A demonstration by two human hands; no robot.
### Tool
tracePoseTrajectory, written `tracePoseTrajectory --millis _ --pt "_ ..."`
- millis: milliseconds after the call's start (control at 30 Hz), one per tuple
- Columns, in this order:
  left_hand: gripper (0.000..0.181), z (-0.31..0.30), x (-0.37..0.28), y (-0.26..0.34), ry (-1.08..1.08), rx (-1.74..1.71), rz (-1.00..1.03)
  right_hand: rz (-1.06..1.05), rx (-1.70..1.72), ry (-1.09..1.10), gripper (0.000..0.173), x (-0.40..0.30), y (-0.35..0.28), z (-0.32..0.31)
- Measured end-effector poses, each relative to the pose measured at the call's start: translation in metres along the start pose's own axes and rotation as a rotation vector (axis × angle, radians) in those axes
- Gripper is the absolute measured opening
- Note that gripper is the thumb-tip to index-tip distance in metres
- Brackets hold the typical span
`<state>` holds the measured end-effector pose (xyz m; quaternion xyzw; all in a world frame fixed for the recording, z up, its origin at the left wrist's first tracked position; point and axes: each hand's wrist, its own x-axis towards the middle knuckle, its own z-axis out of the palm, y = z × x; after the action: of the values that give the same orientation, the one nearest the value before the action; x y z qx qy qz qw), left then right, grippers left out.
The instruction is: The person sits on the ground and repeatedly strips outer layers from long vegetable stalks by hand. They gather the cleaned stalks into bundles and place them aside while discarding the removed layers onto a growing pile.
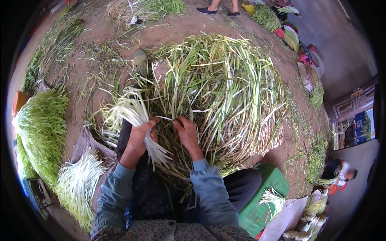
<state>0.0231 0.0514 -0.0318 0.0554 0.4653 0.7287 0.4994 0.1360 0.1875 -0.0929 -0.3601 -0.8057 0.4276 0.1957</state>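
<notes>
My left hand [136, 144] is closed around a bunch of pale, chive-like stalks [130, 110], whose ends fan out above and below the fist. A single whitish stalk [164, 118] stretches from beside that bunch to the fingertips of my right hand [187, 134], which pinch its end. Both hands are over my lap. Just beyond them spreads a large heap of untrimmed chive-like greens [235, 81], long and tangled, with brownish lower ends towards the right. Part of the heap close to me is hidden by my right hand and forearm.
Cleaned white stalks [81, 177] lie on a sack at my left, near a tall leafy bundle [43, 120]. A small bunch [272, 200] rests on a green cover [262, 180] at my right. Someone's dark shoes [206, 11] are at the top; another person [337, 173] sits far right.
</notes>
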Motion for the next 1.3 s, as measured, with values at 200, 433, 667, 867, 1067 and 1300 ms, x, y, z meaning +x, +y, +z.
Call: tracePoseTrajectory --millis 200,433,667,867,1067,1300 --pt "0.016 0.020 -0.008 -0.004 -0.019 0.150 0.134 -0.059 0.349 -0.089 0.011 -0.050 -0.050 -0.016" --pt "0.021 0.010 -0.026 0.016 0.023 0.052 0.123 0.130 0.361 0.163 0.011 -0.108 -0.043 -0.047" --pt "0.020 0.000 -0.043 0.032 0.034 0.179 0.196 0.043 0.034 0.596 0.015 -0.148 -0.020 -0.107" --pt "0.023 0.036 -0.070 0.033 -0.052 0.371 0.253 0.066 0.621 -0.139 0.020 -0.060 -0.112 -0.036" --pt "0.019 0.004 -0.059 0.028 0.002 0.196 0.127 0.223 1.101 0.043 0.019 -0.075 -0.103 -0.031" --pt "0.028 -0.035 -0.051 0.045 0.120 0.071 0.096 0.416 0.611 0.431 0.023 -0.142 -0.006 -0.129"
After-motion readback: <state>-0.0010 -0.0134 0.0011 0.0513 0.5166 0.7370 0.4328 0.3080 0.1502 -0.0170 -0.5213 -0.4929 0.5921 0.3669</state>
